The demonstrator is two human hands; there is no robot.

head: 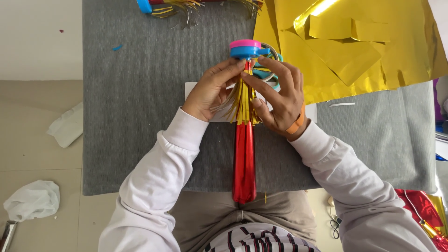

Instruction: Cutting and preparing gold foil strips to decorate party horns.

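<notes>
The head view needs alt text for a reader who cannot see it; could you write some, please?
Both hands, left hand and right hand, pinch gold fringe around a red foil cone capped blue and pink, over a grey mat. Gold foil sheets lie at the upper right.

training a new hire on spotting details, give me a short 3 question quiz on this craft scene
1. True or false: both hands touch the gold fringe just below the pink and blue cap.
2. What colour is the long foil tube pointing toward the person's lap?
3. Where do the gold foil sheets lie? A) upper right B) lower left C) on the floor

Key:
1. True: left hand and right hand pinch it from either side.
2. Red.
3. A, partly over the grey mat.
</notes>
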